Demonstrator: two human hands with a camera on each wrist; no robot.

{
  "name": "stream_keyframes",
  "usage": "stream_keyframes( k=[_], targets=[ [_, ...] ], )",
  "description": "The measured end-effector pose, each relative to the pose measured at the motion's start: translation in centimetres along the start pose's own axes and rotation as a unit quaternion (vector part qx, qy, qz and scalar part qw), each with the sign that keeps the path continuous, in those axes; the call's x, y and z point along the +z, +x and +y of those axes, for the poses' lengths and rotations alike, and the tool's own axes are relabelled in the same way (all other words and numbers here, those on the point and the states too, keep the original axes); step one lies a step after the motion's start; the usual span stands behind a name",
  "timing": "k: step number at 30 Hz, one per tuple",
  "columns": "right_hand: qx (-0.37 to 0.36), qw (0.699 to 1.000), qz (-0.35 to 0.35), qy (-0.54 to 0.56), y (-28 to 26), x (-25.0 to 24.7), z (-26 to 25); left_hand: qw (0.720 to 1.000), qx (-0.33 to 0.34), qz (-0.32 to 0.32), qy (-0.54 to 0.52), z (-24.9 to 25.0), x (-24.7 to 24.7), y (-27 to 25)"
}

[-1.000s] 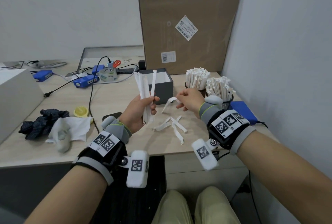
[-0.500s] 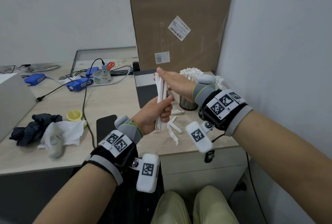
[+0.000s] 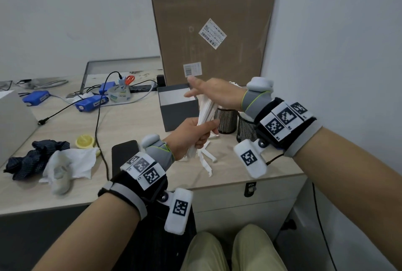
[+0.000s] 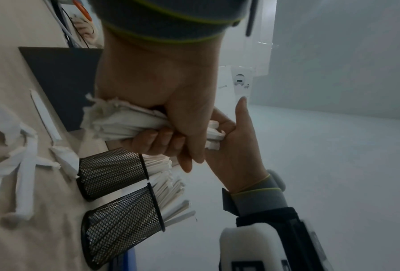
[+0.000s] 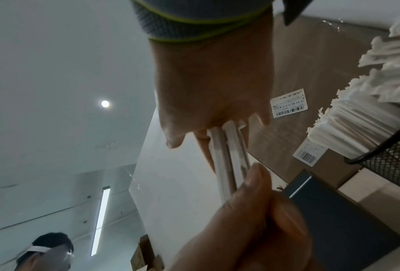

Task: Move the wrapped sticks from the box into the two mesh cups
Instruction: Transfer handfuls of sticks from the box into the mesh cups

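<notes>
My left hand (image 3: 201,132) grips a bundle of white wrapped sticks (image 3: 206,110) low down, holding it upright and a little tilted in front of the grey box (image 3: 178,116). My right hand (image 3: 204,91) lies flat with straight fingers on the bundle's top ends. In the left wrist view the right palm (image 4: 235,146) presses against the stick ends (image 4: 213,136). Two black mesh cups (image 3: 226,121) (image 3: 247,129), full of wrapped sticks, stand just right of the bundle. Several loose sticks (image 3: 204,158) lie on the table below my left hand.
A tall cardboard box (image 3: 213,22) leans on the wall behind the grey box. A phone (image 3: 124,151), tissue (image 3: 69,162), dark cloth (image 3: 37,155), cables and blue devices (image 3: 91,103) lie to the left. The right wall is close to the cups.
My right hand left the loose sticks on the table and came onto the top of the bundle. The left hand carried the bundle right, toward the cups, and closed tighter round it.
</notes>
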State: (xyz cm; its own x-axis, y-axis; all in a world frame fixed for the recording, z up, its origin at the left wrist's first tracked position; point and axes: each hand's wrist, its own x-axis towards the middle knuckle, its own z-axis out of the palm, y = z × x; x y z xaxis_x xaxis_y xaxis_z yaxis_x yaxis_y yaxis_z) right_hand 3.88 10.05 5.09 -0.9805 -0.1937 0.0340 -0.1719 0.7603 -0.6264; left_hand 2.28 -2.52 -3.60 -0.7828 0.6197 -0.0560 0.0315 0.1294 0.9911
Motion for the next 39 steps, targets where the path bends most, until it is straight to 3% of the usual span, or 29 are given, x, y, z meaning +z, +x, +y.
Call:
stream_keyframes(
  k=[2, 4, 7, 9, 12, 16, 19, 22, 26, 28, 33, 39],
  targets=[
    [0.006, 0.999, -0.023, -0.033, -0.2, 0.2, 0.3, 1.000, 0.006, 0.001, 0.016, 0.1, 0.1, 0.1],
    [-0.001, 1.000, -0.002, -0.017, -0.5, 0.3, 0.8, 1.000, 0.015, 0.010, 0.023, 0.2, 0.2, 0.2],
    [-0.031, 0.979, 0.106, 0.170, -0.8, -0.4, 2.1, 0.997, 0.046, 0.044, -0.032, 1.0, 0.1, 0.3],
    [-0.033, 0.969, 0.079, 0.233, -1.4, -0.8, 2.7, 0.996, 0.075, 0.024, -0.046, 2.1, 0.2, 0.4],
    [-0.037, 0.980, 0.013, 0.197, -2.2, -0.4, 2.5, 0.991, 0.119, -0.035, 0.039, 3.8, 1.6, 0.7],
    [-0.050, 0.964, 0.050, 0.258, -2.8, -0.8, 2.4, 0.988, 0.129, -0.030, 0.079, 4.8, 3.6, 1.6],
    [-0.052, 0.930, 0.101, 0.350, -3.4, -2.2, 2.8, 0.986, 0.141, -0.035, 0.078, 5.5, 4.5, 2.4],
    [-0.045, 0.876, 0.206, 0.434, -3.9, -4.8, 4.3, 0.983, 0.140, -0.039, 0.110, 5.7, 4.5, 3.2],
    [-0.013, 0.823, 0.331, 0.461, -5.5, -8.9, 7.6, 0.988, 0.109, 0.037, 0.108, 4.2, 3.8, 4.6],
    [0.021, 0.823, 0.347, 0.450, -6.2, -9.7, 8.9, 0.983, 0.094, 0.066, 0.140, 3.1, 3.9, 5.3],
    [0.104, 0.861, 0.308, 0.391, -6.2, -8.7, 11.7, 0.963, 0.065, 0.067, 0.253, 1.7, 5.9, 7.4],
    [0.142, 0.869, 0.322, 0.348, -5.8, -8.1, 13.4, 0.910, 0.095, 0.143, 0.377, 2.0, 9.1, 9.9]
  ],
)
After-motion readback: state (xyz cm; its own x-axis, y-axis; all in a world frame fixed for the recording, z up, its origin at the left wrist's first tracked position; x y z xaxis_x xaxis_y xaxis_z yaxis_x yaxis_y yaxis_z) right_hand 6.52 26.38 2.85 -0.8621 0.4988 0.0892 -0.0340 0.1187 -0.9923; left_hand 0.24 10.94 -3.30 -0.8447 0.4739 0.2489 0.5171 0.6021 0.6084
